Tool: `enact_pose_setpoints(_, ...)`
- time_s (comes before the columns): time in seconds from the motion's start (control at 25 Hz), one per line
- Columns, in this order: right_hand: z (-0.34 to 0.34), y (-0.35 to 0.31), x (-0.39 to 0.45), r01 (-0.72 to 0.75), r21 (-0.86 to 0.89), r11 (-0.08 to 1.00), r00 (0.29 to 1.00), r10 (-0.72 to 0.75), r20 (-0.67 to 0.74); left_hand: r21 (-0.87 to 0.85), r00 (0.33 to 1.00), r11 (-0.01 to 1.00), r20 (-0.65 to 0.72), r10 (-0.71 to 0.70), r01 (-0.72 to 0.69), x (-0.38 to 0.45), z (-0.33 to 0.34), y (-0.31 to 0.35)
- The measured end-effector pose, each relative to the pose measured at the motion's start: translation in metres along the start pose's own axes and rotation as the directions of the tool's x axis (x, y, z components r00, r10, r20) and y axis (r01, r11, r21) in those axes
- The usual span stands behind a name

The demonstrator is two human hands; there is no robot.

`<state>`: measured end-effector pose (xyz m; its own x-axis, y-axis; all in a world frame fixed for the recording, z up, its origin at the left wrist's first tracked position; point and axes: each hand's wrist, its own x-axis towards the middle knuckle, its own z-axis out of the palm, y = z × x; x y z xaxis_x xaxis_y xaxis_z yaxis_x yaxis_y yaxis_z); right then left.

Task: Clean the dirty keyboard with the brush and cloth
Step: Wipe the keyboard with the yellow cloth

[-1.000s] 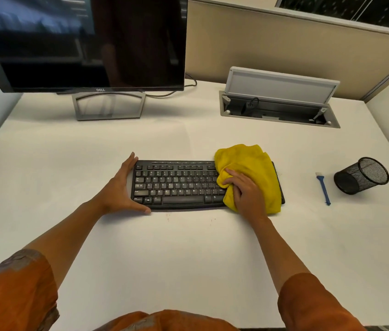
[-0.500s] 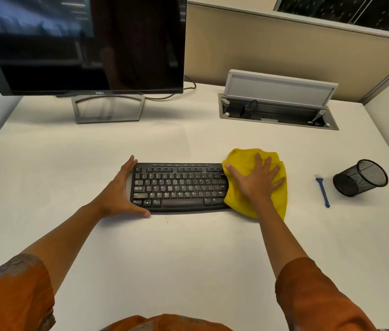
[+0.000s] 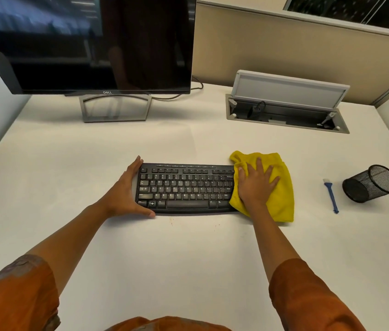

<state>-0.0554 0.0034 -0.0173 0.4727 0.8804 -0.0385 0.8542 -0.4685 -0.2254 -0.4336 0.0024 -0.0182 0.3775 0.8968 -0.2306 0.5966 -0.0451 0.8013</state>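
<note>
A black keyboard point(image 3: 184, 187) lies across the middle of the white desk point(image 3: 188, 259). A yellow cloth point(image 3: 281, 194) covers its right end and hides the keys there. My right hand point(image 3: 255, 185) presses flat on the cloth with straight, spread fingers. My left hand point(image 3: 124, 192) rests against the keyboard's left edge, fingers straight along the side and thumb at the front corner. A small blue brush point(image 3: 330, 194) with a white tip lies on the desk to the right of the cloth, apart from both hands.
A black mesh pen cup point(image 3: 372, 182) lies tipped on its side at the right, beside the brush. A Dell monitor point(image 3: 88, 44) on a grey stand point(image 3: 114, 108) stands at the back left. An open cable box point(image 3: 286, 108) sits at the back right. Small specks point(image 3: 172, 222) mark the desk before the keyboard.
My right hand went from bunching the cloth to pressing it flat, and slid with it to the keyboard's right end, uncovering more keys. My left hand stayed on the left edge.
</note>
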Motion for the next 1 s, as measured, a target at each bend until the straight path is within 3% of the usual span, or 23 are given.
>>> enact_pose_setpoints(0.16,0.001,-0.006,-0.002,0.028,0.048,0.998,0.999,-0.027,-0.026,0.002,1.0,1.0,0.003,0.006,-0.006,0.0,-0.001,0.001)
enact_pose_setpoints(0.48,0.01,-0.059,-0.034,0.395,0.174,0.902,0.915,-0.403,0.014,0.017,1.0,1.0,0.01,-0.006,0.005,0.0,-0.001,0.001)
enact_pose_setpoints(0.8,0.028,-0.121,-0.07,0.609,0.191,0.77,0.769,-0.632,0.097,-0.007,1.0,1.0,0.029,-0.008,0.009,0.002,-0.003,0.001)
enact_pose_setpoints(1.0,0.034,-0.151,-0.092,0.749,0.2,0.632,0.615,-0.775,0.146,-0.036,1.0,0.999,0.013,-0.006,0.007,0.0,-0.003,0.001)
